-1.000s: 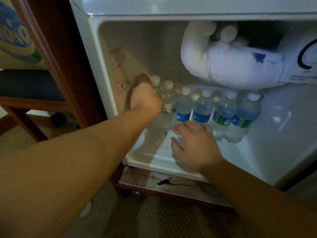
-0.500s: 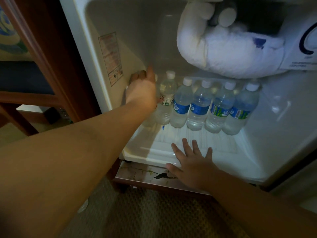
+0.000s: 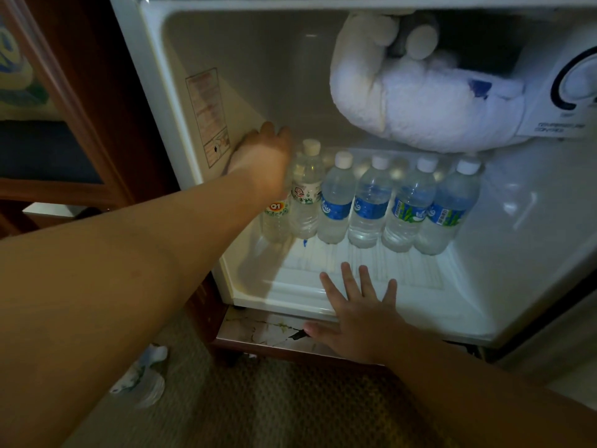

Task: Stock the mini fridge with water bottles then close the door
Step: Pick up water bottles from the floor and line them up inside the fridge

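Observation:
The mini fridge [image 3: 258,76] stands open, with several water bottles upright in a row along the back of its floor. Blue-labelled bottles [image 3: 371,205] fill the middle and right, and a clear one [image 3: 307,192] stands left of them. My left hand [image 3: 261,156] reaches to the leftmost bottle [image 3: 276,218] by the fridge's left wall. It covers that bottle's cap and neck, and its fingers are mostly hidden behind the hand. My right hand [image 3: 358,315] lies flat with fingers spread on the fridge floor's front lip and holds nothing.
A frost-caked freezer box [image 3: 420,108] hangs over the bottles at the top right, next to a thermostat dial [image 3: 575,85]. A dark wooden cabinet frame [image 3: 97,92] stands to the left. The fridge sits on a low stand [image 3: 274,331]. Crumpled plastic wrap [image 3: 142,376] lies on the carpet.
My right hand drew back from the middle of the fridge floor to the front lip and spread flat. My left hand settled over the leftmost bottle's cap, which showed a second ago.

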The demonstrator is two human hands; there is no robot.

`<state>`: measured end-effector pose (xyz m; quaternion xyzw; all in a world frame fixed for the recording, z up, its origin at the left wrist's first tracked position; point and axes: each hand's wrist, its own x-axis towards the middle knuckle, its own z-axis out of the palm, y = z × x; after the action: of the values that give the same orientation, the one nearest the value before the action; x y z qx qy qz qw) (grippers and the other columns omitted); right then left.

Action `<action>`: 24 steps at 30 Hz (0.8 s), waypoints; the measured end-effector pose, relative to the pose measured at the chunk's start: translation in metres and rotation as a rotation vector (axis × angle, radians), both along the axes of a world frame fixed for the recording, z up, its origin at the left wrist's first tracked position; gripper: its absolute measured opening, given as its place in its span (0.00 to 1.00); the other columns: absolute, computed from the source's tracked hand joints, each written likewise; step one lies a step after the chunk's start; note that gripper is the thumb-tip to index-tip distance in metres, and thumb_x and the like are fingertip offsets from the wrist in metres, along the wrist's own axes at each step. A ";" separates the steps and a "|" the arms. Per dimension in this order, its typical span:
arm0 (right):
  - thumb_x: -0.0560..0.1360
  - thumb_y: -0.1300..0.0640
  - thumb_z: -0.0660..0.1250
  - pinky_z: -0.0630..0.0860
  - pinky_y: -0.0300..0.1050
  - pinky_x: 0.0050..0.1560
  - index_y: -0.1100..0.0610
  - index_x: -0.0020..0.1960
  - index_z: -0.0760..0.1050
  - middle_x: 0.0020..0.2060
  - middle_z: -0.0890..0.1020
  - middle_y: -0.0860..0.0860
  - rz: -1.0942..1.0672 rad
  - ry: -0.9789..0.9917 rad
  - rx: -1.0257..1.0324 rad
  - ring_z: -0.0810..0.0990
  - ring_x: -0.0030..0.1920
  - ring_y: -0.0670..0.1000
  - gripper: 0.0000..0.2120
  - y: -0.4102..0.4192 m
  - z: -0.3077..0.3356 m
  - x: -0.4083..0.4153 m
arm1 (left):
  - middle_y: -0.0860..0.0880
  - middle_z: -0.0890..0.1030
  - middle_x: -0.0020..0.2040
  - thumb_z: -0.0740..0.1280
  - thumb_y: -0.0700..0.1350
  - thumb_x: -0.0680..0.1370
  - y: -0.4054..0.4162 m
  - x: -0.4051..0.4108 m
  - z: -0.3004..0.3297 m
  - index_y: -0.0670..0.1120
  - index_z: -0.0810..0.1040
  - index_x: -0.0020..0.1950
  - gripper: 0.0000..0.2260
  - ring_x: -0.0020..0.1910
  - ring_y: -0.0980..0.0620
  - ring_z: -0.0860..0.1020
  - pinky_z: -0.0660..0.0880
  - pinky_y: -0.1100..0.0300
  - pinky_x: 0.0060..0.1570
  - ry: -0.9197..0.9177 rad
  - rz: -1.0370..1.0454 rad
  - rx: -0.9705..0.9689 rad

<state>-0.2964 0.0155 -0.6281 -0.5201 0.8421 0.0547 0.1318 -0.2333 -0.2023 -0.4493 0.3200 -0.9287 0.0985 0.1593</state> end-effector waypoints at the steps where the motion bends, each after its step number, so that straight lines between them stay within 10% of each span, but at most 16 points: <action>1: 0.67 0.15 0.37 0.33 0.79 0.70 0.39 0.78 0.27 0.80 0.29 0.51 0.000 0.002 -0.003 0.29 0.79 0.62 0.49 0.000 0.000 0.000 | 0.39 0.74 0.60 0.81 0.41 0.65 -0.001 0.001 0.000 0.41 0.71 0.66 0.33 0.55 0.35 0.78 0.73 0.48 0.45 0.000 -0.010 -0.016; 20: 0.66 0.15 0.37 0.37 0.79 0.72 0.39 0.79 0.29 0.81 0.32 0.52 -0.020 0.007 -0.019 0.33 0.81 0.61 0.49 0.000 0.000 0.003 | 0.36 0.72 0.65 0.75 0.36 0.71 0.001 0.009 -0.001 0.39 0.67 0.72 0.32 0.62 0.34 0.73 0.75 0.42 0.57 -0.074 0.017 -0.138; 24: 0.73 0.20 0.37 0.41 0.77 0.73 0.40 0.82 0.42 0.83 0.45 0.54 -0.079 0.058 -0.085 0.45 0.82 0.63 0.43 -0.005 0.005 0.014 | 0.38 0.74 0.61 0.65 0.29 0.73 0.026 0.052 -0.002 0.40 0.70 0.68 0.23 0.56 0.37 0.76 0.75 0.45 0.53 0.039 -0.261 -0.190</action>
<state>-0.2826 0.0109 -0.6233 -0.4898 0.8670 0.0288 0.0871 -0.1810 -0.1767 -0.4509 0.1817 -0.9457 0.1581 0.2185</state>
